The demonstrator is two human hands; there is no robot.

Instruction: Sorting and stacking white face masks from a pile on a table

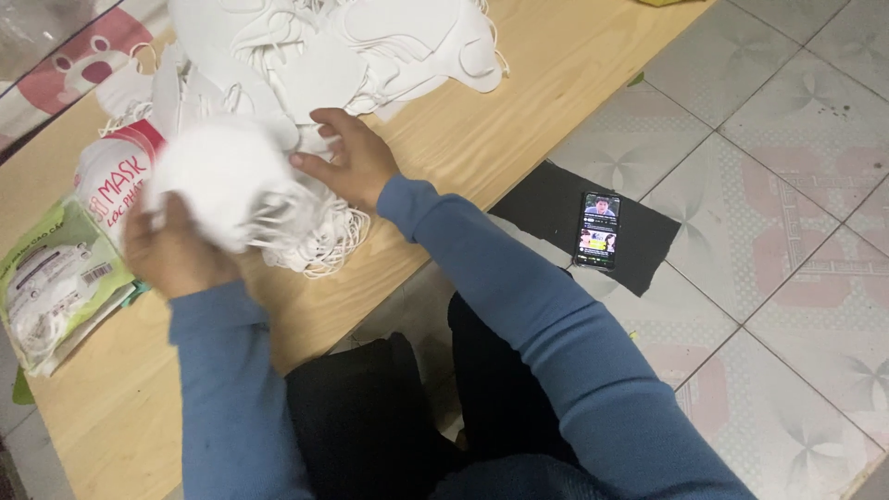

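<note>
We cannot see our left hand's (171, 250) fingertips behind the blurred mask stack (218, 181); the top edge crops the mask pile (352, 42).

Two hands, left (171, 250) and right (347, 159), one phone (598, 230), two mask packets (57, 287), and uncountably many white masks (333, 46).

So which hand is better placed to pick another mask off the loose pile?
Probably the right hand. It already rests at the edge of the loose pile of white masks on the wooden table. The left hand is busy gripping a stack of white masks.
</note>
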